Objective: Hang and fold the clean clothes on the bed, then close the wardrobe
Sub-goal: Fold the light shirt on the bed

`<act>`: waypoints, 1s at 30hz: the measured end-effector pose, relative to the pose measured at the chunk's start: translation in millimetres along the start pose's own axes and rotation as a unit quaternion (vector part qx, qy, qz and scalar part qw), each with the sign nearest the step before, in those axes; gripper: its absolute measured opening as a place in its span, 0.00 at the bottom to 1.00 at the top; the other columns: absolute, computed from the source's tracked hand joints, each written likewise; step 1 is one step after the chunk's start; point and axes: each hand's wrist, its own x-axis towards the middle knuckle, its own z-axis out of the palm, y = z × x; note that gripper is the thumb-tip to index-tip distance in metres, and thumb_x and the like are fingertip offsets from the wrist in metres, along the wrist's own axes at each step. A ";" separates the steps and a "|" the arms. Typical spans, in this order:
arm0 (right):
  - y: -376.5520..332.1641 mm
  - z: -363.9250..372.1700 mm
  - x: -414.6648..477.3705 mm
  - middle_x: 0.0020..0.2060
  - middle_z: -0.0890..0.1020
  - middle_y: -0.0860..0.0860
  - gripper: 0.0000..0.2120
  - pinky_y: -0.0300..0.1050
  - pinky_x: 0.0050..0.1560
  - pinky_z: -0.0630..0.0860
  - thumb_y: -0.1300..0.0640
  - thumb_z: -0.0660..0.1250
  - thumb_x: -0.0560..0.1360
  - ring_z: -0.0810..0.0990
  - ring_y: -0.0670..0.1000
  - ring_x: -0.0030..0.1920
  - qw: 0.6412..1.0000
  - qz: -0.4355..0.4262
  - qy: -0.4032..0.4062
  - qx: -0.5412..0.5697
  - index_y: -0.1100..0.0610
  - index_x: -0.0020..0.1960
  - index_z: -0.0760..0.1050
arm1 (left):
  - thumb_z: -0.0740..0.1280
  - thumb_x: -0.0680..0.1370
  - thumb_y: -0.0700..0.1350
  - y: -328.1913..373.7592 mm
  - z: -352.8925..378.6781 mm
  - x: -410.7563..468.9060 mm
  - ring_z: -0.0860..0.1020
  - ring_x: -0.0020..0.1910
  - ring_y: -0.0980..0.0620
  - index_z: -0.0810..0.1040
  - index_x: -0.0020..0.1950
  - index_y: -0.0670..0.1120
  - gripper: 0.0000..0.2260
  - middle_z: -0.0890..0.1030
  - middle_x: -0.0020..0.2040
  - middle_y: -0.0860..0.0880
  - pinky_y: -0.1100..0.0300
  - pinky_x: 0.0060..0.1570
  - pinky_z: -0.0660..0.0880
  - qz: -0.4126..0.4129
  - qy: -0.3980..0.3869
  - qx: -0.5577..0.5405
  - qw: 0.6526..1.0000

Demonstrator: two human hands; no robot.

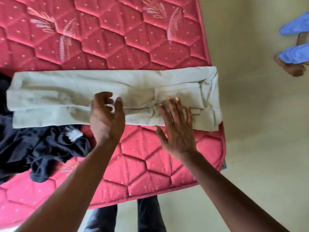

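Across the near end of the pink quilted bed [133, 166], pale grey trousers [80, 87] lie folded lengthwise, the right hand [177, 131] pressing flat with straight fingers on their near edge, the left hand [107, 118] loosely curled over them, gripping nothing, beside a crumpled dark garment [41, 148].

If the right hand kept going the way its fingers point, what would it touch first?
The pale folded trousers. The right hand has its straight fingers lying over them, seemingly touching, though depth is hard to judge. Past them lies only the pink mattress.
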 end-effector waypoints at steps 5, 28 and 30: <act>-88.4 17.5 16.7 0.83 0.53 0.59 0.32 0.67 0.77 0.56 0.45 0.61 0.82 0.48 0.60 0.83 0.996 -0.071 -0.022 0.051 0.55 0.82 0.60 | 0.68 0.77 0.58 -45.0 -97.2 20.8 0.70 0.68 0.37 0.73 0.68 0.51 0.22 0.74 0.69 0.42 0.39 0.64 0.67 -0.162 0.147 0.146 0.965; -190.2 53.2 65.2 0.84 0.42 0.54 0.49 0.74 0.77 0.45 0.25 0.54 0.75 0.38 0.66 0.82 0.990 -0.079 -0.107 -0.041 0.53 0.85 0.45 | 0.82 0.63 0.56 -109.0 -186.6 141.1 0.85 0.47 0.46 0.85 0.53 0.52 0.21 0.86 0.48 0.52 0.46 0.53 0.84 -0.267 -0.049 0.002 0.962; -194.0 51.3 67.9 0.84 0.47 0.52 0.44 0.72 0.78 0.45 0.28 0.55 0.77 0.40 0.63 0.83 0.994 -0.051 -0.098 0.011 0.51 0.84 0.53 | 0.78 0.67 0.55 -84.4 -187.3 134.4 0.82 0.48 0.45 0.84 0.56 0.51 0.19 0.83 0.54 0.48 0.48 0.56 0.81 -0.208 0.005 0.081 0.975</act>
